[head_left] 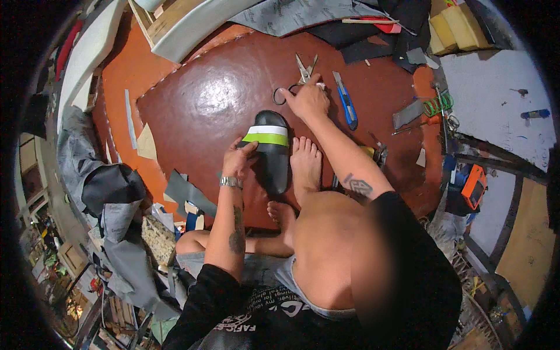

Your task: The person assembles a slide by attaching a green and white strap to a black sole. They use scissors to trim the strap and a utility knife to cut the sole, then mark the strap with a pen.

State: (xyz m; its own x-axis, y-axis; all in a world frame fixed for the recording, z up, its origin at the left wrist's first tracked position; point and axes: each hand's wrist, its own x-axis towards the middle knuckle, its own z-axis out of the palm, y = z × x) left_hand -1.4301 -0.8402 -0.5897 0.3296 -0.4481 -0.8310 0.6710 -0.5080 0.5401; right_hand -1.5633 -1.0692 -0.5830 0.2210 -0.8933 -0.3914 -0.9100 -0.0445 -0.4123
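A black slide sandal [272, 169] with a white and lime-green strap lies sole down on the brown work surface, toe end away from me. My left hand [238, 158] grips its left edge at the strap, thumb on top. Farther off and to the right, my right hand [307, 100] is on the handles of a pair of scissors [304, 71], whose blades are spread and point away from me. The fingers partly cover the scissor loops. Just right of that hand lies a blue utility knife [347, 104].
My bare foot [306, 166] rests right beside the sandal. Dark material scraps [350, 41] pile up at the far edge. A green coil spring [438, 104] and metal tools lie to the right. Grey sheet material [87, 146] heaps at the left, near a tan scrap [146, 142].
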